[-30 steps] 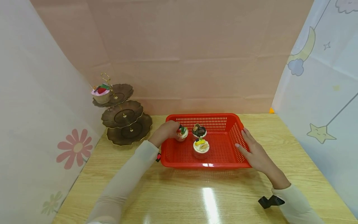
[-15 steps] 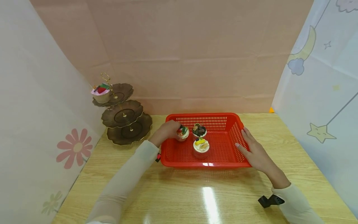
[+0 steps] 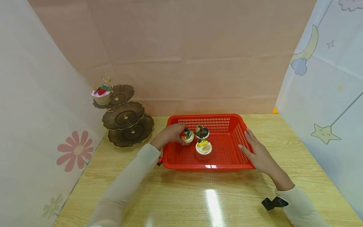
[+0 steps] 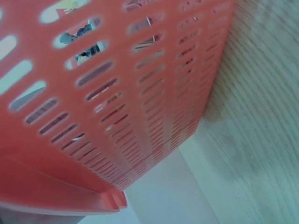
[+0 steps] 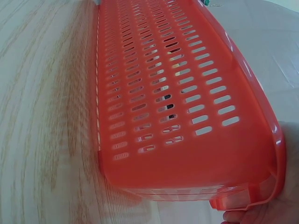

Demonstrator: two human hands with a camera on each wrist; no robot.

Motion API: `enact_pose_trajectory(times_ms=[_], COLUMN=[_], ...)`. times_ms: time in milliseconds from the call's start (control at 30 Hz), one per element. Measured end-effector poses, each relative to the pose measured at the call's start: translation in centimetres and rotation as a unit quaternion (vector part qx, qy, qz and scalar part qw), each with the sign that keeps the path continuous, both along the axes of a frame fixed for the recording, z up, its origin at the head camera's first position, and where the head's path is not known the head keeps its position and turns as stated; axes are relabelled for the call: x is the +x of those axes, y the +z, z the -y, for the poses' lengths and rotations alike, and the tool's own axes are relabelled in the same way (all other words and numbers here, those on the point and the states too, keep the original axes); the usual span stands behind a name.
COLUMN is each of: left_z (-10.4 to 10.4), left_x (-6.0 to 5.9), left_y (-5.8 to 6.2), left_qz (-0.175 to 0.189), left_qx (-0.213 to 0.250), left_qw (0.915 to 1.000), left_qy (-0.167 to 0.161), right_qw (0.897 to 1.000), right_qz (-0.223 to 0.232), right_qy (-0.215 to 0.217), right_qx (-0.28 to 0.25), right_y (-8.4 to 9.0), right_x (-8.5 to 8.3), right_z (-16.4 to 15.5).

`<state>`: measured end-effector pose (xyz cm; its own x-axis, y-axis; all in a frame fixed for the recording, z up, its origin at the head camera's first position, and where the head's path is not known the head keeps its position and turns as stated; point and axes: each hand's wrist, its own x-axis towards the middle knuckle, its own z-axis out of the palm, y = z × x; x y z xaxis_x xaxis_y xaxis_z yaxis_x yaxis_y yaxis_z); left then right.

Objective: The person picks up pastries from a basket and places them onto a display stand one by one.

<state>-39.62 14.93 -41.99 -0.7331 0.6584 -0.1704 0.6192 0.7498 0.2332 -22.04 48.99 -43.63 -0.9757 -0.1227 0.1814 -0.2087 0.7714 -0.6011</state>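
Cupcake with white frosting and red and green toppings (image 3: 187,136) is gripped by the left hand (image 3: 169,134) at the left side of the red slotted plastic basket (image 3: 227,157).
Its fingers are curled round the cup, near two other frosted cupcakes (image 3: 202,142) in the basket. The right hand (image 3: 258,154) is laid against the basket's right wall with straight fingers, nothing being held. The basket is set on the light wooden worktop (image 3: 198,198); a brown three-tier stand (image 3: 124,116), bearing a pink-frosted cupcake (image 3: 101,94) on top, is seen to the left.
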Motion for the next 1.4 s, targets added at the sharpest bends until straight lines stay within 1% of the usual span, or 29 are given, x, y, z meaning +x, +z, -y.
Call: enact_pose_trajectory(times_ms=[200,300,500,600,733,833,1033,1167,1333,1400], left_z=[-0.1,-0.2,-0.3,-0.3,-0.2,-0.2,-0.2,0.0,0.4,0.6], left_x=[-0.3,-0.4,-0.1,0.1,0.0,-0.1,0.0,0.0,0.0,0.1], left_y=[-0.4,-0.7,-0.7,-0.6,-0.8,-0.9,-1.0,-1.0,-0.9,-0.8], left_qz=[-0.014,-0.023,-0.041,-0.042,-0.029,-0.027,-0.047,-0.046,-0.026,-0.024], left_qx=[-0.001,-0.011,-0.041,-0.042,-0.025,-0.017,-0.014,0.013,0.064,0.079], left_qw=[0.9999,0.9996,0.9983,0.9982,0.9992,0.9994,0.9988,0.9989,0.9976,0.9966], left_qy=[-0.008,-0.007,-0.003,0.002,0.014,0.016,-0.003,-0.004,0.004,0.007], right_qw=[1.0,1.0,1.0,1.0,1.0,1.0,1.0,1.0,1.0,1.0], right_qz=[0.003,0.001,-0.004,-0.004,-0.007,-0.006,-0.006,-0.009,-0.008,-0.006], right_qy=[-0.001,-0.001,0.0,0.001,0.001,0.002,0.001,0.0,0.002,0.003], right_qx=[0.0,0.0,-0.002,-0.004,-0.004,-0.006,-0.006,-0.006,-0.006,-0.008], right_y=[0.0,-0.1,-0.2,-0.2,-0.2,-0.2,-0.2,-0.1,0.0,0.0], right_x=[-0.1,-0.1,-0.1,-0.2,-0.2,-0.2,0.1,0.1,0.1,0.2], right_z=[0.0,0.0,0.1,0.1,0.1,0.1,-0.1,-0.1,0.0,0.0])
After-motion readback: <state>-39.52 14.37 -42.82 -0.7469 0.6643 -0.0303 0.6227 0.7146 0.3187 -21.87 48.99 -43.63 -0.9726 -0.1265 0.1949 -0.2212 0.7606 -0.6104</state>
